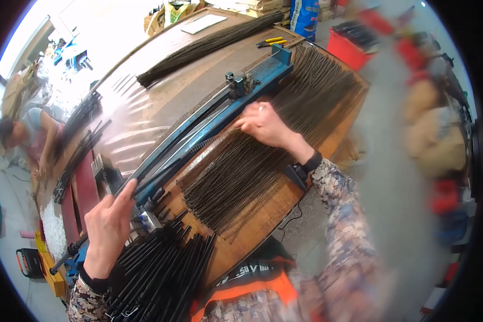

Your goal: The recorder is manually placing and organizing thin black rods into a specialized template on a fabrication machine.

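At the blue rail [213, 126], my right grip [263, 126] pinches a spring [201, 146], likely for alignment; left grip [109, 225], I cannot tell.

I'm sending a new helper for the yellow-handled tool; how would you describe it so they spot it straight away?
Find the big brown table, then the long blue metal rail across it. Between the rail's far end and a long dark bundle lies the small hand tool. Bright yellow handles set it apart from its neighbours.
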Demonstrator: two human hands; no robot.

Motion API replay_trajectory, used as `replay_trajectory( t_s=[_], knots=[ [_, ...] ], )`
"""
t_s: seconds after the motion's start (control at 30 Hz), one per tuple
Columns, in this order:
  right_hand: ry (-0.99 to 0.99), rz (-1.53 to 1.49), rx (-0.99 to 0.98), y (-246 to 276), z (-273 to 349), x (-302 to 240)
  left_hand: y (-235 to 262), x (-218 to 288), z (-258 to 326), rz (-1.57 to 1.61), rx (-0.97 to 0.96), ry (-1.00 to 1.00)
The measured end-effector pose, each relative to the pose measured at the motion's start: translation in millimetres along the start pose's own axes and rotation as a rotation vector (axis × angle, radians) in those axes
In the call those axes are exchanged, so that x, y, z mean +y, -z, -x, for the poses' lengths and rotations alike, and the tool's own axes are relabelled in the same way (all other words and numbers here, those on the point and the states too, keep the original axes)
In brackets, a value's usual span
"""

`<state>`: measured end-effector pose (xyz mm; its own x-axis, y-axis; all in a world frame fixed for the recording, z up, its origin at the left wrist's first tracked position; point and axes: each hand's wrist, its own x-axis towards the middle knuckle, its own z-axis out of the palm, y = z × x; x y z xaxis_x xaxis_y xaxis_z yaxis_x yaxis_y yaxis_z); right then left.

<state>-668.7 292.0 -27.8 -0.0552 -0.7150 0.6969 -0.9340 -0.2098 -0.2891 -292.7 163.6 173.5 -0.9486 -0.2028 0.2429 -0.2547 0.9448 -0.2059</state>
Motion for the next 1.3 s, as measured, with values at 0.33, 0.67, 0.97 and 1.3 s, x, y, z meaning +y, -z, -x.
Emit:
replay_trajectory(
  t_s=[0.33, 0.67, 0.97, 1.3],
  knots=[
    [-0.236, -0.610, -0.140, -12.6, -14.0, -41.6, -8.5, -12.8, 26.6, 0.072, 0.105, 0.130],
    [-0.015, -0.354, -0.012, -22.5, -42.5, -92.8, 16.6, -6.6, 55.7, 0.087, -0.077, 0.272],
    [0.303, -0.291, 0.193, -28.4, -64.6, -124.2, 28.3, 15.6, 71.4, -0.115, -0.015, 0.261],
    [0.220, -0.287, 0.195, -34.0, -63.0, -110.0, 15.1, -9.0, 85.2, -0.145, 0.009, 0.313]
  ],
)
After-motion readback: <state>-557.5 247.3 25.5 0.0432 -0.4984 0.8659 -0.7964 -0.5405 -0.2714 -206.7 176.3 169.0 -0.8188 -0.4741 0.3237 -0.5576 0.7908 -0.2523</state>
